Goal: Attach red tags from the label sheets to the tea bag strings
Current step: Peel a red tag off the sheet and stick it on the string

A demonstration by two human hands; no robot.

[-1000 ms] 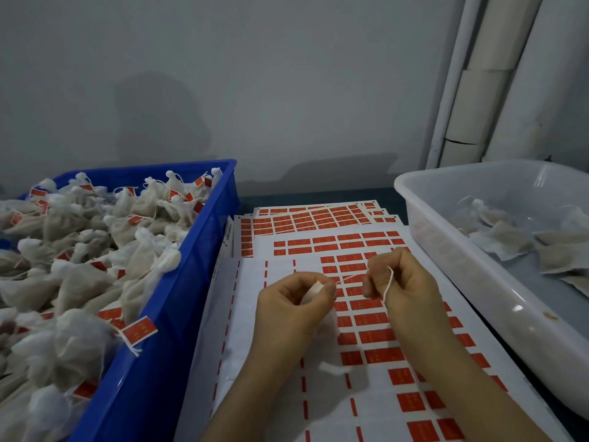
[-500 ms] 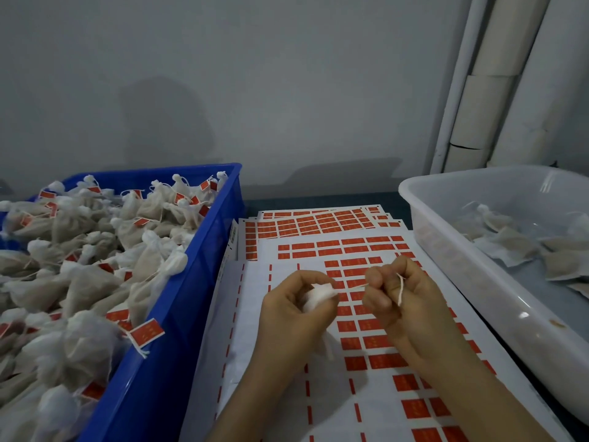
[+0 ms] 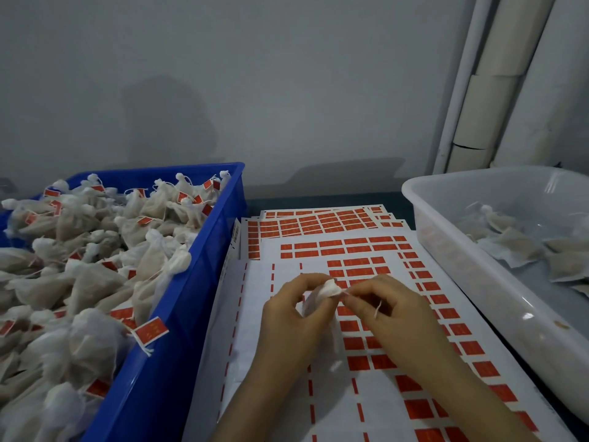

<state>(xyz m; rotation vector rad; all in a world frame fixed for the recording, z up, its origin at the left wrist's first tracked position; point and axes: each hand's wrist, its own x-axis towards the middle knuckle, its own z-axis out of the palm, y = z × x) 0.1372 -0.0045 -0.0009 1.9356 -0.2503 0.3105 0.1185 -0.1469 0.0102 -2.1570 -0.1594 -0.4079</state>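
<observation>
My left hand (image 3: 294, 309) grips a small white tea bag (image 3: 328, 290) by its gathered top, above the label sheets (image 3: 360, 250). My right hand (image 3: 387, 309) pinches the bag's white string (image 3: 378, 309) right at the bag's neck; the string's loose end hangs over the fingers. The two hands nearly touch. The top sheet carries rows of red tags (image 3: 360, 362), with many places peeled bare on its left half.
A blue crate (image 3: 194, 291) at the left is heaped with tagged tea bags (image 3: 95, 266). A translucent white tub (image 3: 471, 269) at the right holds a few untagged bags (image 3: 522, 247). More label sheets are stacked behind. A grey wall and white pipes (image 3: 497, 90) stand behind the table.
My right hand has moved left until it meets the bag's neck, so the stretched string between the hands has shortened. The left hand has kept its hold on the bag.
</observation>
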